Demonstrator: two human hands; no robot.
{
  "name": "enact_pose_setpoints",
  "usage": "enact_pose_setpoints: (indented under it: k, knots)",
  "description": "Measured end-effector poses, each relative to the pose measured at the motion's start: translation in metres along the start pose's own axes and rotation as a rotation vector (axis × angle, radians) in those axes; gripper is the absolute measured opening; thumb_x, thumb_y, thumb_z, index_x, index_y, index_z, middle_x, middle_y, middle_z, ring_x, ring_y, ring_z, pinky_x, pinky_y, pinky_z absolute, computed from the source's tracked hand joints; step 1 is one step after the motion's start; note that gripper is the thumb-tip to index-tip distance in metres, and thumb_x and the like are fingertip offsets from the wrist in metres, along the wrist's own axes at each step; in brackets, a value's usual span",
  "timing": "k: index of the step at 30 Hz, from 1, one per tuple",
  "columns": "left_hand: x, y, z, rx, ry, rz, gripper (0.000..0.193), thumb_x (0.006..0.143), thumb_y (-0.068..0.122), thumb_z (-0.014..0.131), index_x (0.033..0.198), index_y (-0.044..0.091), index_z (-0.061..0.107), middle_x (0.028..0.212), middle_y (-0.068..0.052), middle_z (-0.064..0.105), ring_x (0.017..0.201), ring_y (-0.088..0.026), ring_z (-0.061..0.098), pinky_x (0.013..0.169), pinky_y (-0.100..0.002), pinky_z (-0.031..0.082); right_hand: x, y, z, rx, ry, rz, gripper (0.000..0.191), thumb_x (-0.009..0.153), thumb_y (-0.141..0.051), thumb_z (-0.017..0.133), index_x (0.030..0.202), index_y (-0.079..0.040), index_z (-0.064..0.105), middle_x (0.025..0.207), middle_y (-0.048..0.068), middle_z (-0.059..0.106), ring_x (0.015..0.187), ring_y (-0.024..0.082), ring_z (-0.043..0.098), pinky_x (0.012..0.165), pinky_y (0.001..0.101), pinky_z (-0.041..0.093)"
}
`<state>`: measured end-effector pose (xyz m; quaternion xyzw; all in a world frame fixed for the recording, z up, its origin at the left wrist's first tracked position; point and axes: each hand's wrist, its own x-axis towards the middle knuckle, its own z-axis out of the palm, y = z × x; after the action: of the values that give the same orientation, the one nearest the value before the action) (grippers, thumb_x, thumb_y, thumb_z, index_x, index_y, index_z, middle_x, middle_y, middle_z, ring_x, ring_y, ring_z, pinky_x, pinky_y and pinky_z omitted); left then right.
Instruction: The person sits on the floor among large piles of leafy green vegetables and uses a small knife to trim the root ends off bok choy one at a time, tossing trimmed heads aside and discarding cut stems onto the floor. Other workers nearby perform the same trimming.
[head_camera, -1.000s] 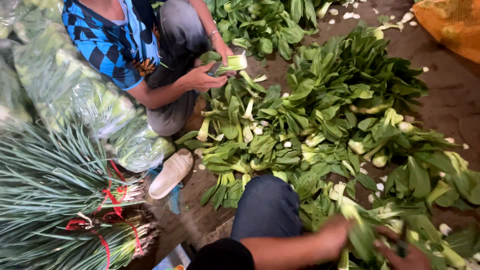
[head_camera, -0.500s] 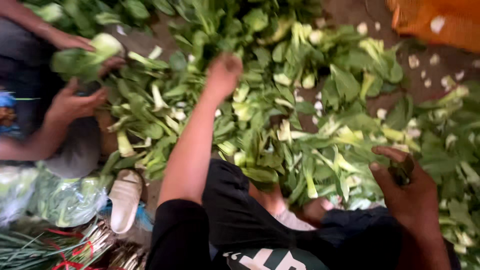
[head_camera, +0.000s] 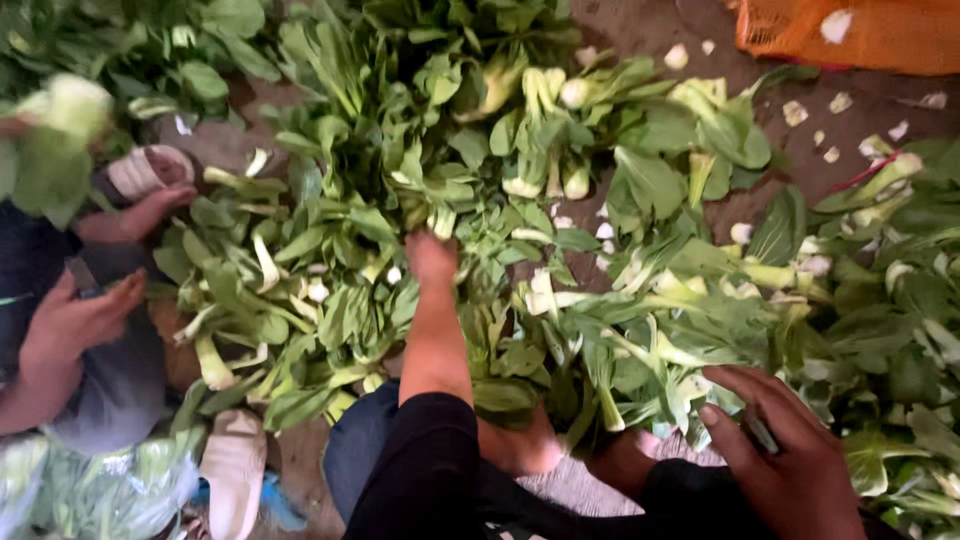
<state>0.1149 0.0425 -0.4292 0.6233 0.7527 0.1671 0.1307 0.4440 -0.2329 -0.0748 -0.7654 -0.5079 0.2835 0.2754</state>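
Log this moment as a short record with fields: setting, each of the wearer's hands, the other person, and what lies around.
Setting: bare ground covered with a heap of bok choy
Left hand: reaching out into the greens, fingers buried in the leaves; grip hidden
Right hand: low at the right, resting on a bunch of bok choy; something thin under the fingers, unclear
Other person's hand: at the left edge, open
Surroundings: orange mesh sack top right; white sandal bottom left; cut stem bits scattered

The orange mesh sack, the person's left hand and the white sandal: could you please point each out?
orange mesh sack (head_camera: 850, 40), head view, its netting.
left hand (head_camera: 432, 255), head view, back of hand.
white sandal (head_camera: 234, 470), head view, its upper.
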Motion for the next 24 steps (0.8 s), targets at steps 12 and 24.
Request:
enact_pose_setpoints:
  k: [12,24]
  knots:
    - [-0.072,0.108,-0.174,-0.490,0.413,0.161,0.059,0.079,0.022,0.081,0.127,0.000,0.054,0.120,-0.021,0.059,0.109,-0.042,0.059,0.094,-0.050,0.049,-0.021,-0.024,0.003,0.077,-0.023,-0.032,0.037,0.088,-0.022,0.071,0.121,-0.007,0.069,0.122,0.011,0.071,0.104,0.027,0.071,0.071,0.0360,0.059]
    - [-0.221,0.164,-0.286,-0.689,-0.083,0.707,0.065,0.075,0.024,0.092,0.123,0.004,0.053,0.121,-0.019,0.063,0.111,-0.037,0.066,0.093,-0.043,0.054,-0.055,-0.004,0.037,-0.171,-0.003,-0.310,0.057,0.077,-0.011,0.069,0.133,-0.021,0.062,0.122,0.006,0.068,0.096,0.034,0.069,0.078,0.0437,0.057]
